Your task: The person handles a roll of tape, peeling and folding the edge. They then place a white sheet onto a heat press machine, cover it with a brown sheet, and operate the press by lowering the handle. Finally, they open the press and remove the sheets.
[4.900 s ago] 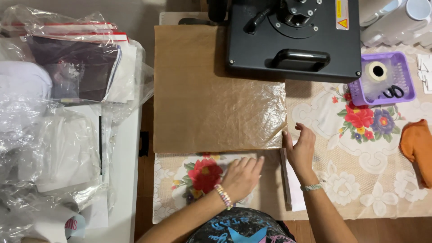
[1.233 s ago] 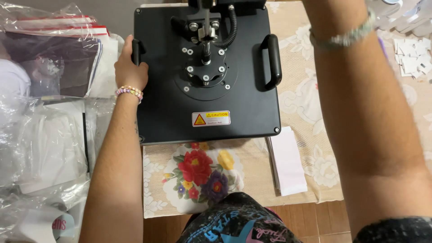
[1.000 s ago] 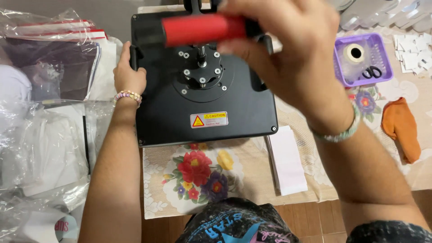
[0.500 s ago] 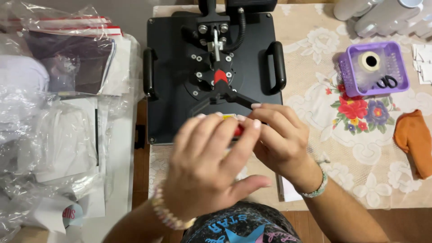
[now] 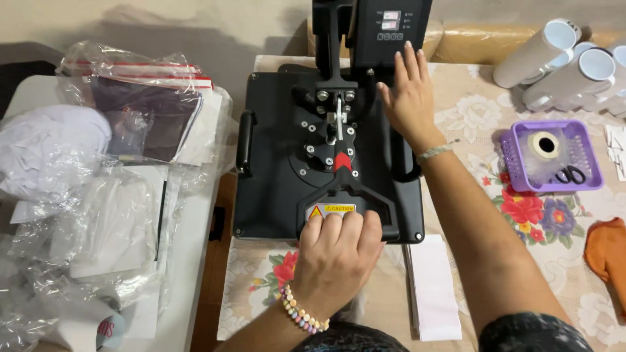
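A black heat press (image 5: pixel 280 169) lies shut on the flowered tablecloth (image 5: pixel 495 130). My left hand (image 5: pixel 336 251), with a bead bracelet at the wrist, is closed over the press's lever handle at its near edge; the handle itself is hidden under the fingers. My right hand (image 5: pixel 407 91) reaches far forward, fingers spread, and rests on the press's upper right part just below the black control box (image 5: pixel 391 26) with its small displays.
A white paper stack (image 5: pixel 433 287) lies right of my left hand. A purple basket (image 5: pixel 515 156) holds a tape roll and scissors. White tumblers (image 5: pixel 561 58) lie at the far right, an orange cloth (image 5: pixel 606 251) at the right edge. Plastic-bagged items (image 5: pixel 98 163) cover the left table.
The upper platen swung over the brown sheet and the lever came down. Both hands pushed the handle; now my right hand has left it and reached up to the control box.
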